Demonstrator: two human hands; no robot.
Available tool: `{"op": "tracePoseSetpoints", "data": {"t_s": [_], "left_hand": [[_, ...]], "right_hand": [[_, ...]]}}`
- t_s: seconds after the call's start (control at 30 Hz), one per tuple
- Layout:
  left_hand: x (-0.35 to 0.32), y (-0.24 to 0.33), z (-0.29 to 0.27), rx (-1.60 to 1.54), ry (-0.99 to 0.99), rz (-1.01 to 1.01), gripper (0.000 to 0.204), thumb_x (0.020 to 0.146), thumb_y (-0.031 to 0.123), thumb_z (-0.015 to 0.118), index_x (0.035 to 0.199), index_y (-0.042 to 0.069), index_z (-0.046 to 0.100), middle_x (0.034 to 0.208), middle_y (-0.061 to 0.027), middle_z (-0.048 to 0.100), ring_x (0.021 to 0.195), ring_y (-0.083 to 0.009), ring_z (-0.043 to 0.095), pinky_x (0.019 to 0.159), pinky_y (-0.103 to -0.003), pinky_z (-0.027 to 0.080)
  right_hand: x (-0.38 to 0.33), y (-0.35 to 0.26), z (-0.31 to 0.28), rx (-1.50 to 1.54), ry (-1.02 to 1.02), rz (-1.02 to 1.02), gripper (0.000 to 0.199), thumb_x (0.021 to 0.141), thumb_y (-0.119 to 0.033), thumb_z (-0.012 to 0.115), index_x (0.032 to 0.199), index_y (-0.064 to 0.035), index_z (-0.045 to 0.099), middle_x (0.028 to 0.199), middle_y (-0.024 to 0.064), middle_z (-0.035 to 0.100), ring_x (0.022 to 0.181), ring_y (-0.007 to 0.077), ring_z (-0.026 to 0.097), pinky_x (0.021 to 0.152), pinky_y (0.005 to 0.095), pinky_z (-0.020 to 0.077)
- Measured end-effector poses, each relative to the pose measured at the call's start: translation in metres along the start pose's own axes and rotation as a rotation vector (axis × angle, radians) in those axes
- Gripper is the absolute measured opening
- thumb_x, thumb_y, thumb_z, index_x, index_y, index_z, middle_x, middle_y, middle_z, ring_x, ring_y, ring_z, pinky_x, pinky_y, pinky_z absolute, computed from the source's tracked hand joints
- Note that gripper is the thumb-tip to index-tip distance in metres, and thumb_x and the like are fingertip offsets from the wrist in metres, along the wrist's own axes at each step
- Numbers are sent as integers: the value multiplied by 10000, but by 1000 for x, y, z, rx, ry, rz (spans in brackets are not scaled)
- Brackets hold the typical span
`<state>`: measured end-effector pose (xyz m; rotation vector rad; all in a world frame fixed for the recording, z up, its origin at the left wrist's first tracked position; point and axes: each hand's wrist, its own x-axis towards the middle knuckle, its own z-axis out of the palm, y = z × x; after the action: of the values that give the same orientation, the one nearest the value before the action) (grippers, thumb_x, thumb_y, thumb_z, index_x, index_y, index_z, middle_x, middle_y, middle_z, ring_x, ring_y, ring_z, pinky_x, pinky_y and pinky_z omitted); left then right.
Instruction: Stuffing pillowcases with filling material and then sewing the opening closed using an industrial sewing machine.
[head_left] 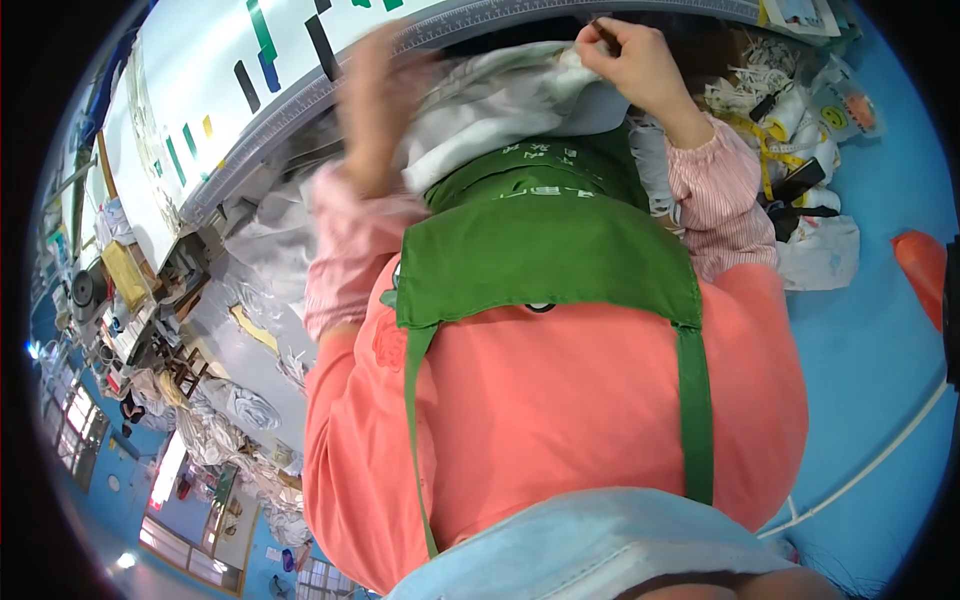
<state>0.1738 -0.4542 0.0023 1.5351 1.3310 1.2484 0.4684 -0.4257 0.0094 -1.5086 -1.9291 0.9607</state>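
Note:
A bundle of white and grey cloth (490, 110) lies bunched across my lap, below the table's curved front edge. My right hand (640, 65) is closed in a pinch at the far right end of this cloth, thumb and forefinger together. A small dark patch shows between those fingers; I cannot make out what it is. My left hand (375, 110) is raised by the cloth's left side, in front of the table edge. Motion smears its fingers, so whether they hold anything is unclear. A green apron (545, 250) covers my front under the cloth.
Ahead stands a white table (190, 90) with a ruler strip (420, 40) along its edge and coloured tape strips on top. To the right are thread cones, a yellow tape measure (765, 160) and a clear plastic bag (845, 100). Piled fabric (240, 400) lies at left.

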Motion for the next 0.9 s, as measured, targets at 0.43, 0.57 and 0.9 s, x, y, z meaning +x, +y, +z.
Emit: {"op": "tracePoseSetpoints", "data": {"t_s": [0.43,0.57,0.9], "left_hand": [[8,12,85,99,-475,-29,211,879,166,675,1003,-4,694,788,-115,698,696,-192,673,657,-300,525],[15,22,65,92,-429,-157,227,895,176,660,991,-27,695,763,-82,702,674,-127,648,649,-274,516],[20,31,52,106,-330,-220,211,900,155,657,978,-38,696,736,-52,688,667,-75,603,609,-230,475]], "right_hand": [[-33,-7,7,184,-45,-20,186,874,-146,679,1010,-20,683,756,34,650,633,72,540,618,228,457],[-52,-18,14,-24,355,-324,361,900,-151,690,1249,-93,615,998,51,662,748,224,667,655,327,517],[-79,-19,28,-127,199,-186,344,938,-113,613,1281,-128,611,919,112,694,761,330,670,635,393,533]]}}
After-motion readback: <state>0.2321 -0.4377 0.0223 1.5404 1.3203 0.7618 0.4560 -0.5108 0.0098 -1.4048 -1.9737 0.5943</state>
